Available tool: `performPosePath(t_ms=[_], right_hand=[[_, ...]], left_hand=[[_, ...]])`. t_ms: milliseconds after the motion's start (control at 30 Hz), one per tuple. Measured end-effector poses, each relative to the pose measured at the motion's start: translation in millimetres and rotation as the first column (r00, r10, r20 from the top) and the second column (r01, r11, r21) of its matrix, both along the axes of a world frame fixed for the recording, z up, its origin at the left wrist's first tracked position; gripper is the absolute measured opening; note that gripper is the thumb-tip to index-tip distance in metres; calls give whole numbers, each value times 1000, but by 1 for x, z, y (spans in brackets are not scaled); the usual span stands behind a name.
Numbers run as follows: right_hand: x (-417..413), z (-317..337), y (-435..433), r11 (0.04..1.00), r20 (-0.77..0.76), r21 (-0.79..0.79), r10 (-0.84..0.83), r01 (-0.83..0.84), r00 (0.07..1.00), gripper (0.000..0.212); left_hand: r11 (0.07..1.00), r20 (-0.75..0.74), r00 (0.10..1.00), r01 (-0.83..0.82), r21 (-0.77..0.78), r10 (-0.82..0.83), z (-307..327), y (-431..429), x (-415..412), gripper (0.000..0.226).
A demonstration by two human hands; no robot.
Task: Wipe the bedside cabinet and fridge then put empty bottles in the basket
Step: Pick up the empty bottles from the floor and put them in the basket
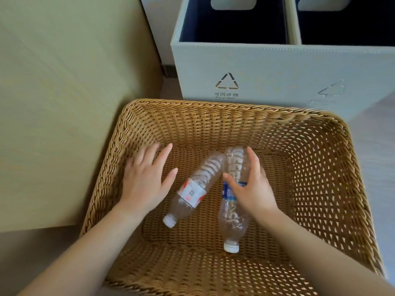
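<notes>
So there's a big wicker basket on the floor, and both empties are already inside it. The bottle with the red-and-white label lies flat on the woven bottom around the middle, white cap pointing to about 7 o'clock and base up toward 1. The bottle with the blue label is just to its 3 o'clock side, cap down at 6 and base at 12. The two bases come together at the far end, so they make an upside-down V. I can't tell if they actually touch.

The right hand is over the blue-label one, thumb on one side and fingers on the other, holding it around the label. Can't tell if that bottle is fully resting on the bottom.

The left hand has nothing in it, fingers spread and straight, hovering at the basket's 9 o'clock side near the wall. It's a bit blurry.

Behind the basket at 12 to 1 o'clock is a grey two-compartment bin with a recycling symbol. A beige wooden panel stands at 9 o'clock.
</notes>
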State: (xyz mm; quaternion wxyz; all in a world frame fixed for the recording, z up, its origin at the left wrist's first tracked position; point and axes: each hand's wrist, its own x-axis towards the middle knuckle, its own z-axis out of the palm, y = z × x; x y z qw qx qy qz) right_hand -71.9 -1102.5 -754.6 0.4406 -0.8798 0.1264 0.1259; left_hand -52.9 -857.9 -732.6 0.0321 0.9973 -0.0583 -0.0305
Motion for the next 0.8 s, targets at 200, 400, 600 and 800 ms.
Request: performPosePath(t_ms=[200, 400, 600, 800], right_hand=[[0, -17, 17, 992, -94, 58, -105, 110, 990, 89], [10, -27, 32, 998, -129, 8, -55, 56, 990, 93], [10, -24, 36, 983, -151, -137, 101, -122, 983, 89], [9, 24, 17, 893, -97, -307, 314, -329, 944, 80]], left_hand=[[992, 57, 998, 5, 126, -12, 13, 24, -14, 59], [981, 13, 998, 51, 188, -54, 9, 28, -17, 58], [984, 34, 997, 58, 169, -65, 6, 28, -17, 58], [997, -55, 998, -2, 72, 6, 27, 13, -11, 63]])
